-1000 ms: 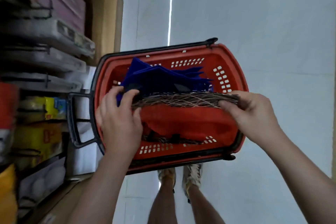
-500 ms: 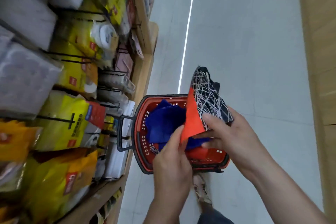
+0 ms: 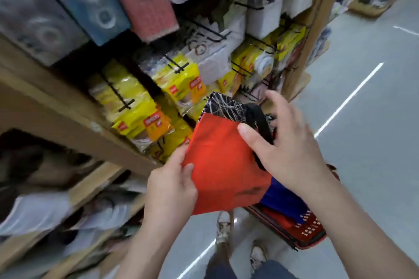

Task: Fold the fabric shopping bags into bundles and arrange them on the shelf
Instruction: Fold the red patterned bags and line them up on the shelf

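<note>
While the wooden shelf (image 3: 68, 106) fills the left of the view, crowded with yellow packets (image 3: 145, 118) on black hooks, a red basket (image 3: 310, 235) sits low at the right, partly behind the right forearm, with blue bags (image 3: 283, 201) lying in it. Between the two, a red bag (image 3: 226, 165) with a black-and-white scribbled panel at its top is held in the air, just in front of the packets, and looks partly folded flat. The left hand (image 3: 172, 190) pinches its lower left edge, thumb on the front. The right hand (image 3: 285, 147) lies over the right side, fingers spread and fairly straight, thumb pressed on the red face, palm covering the black handle (image 3: 256, 115). The fold seems half made. With nothing under the fabric it will sag, so the left pinch should be firm while the right tucks the handle inside, squares the edges and runs the crease flat before the next fold. Which shelf spot awaits the bundle is unclear.
</note>
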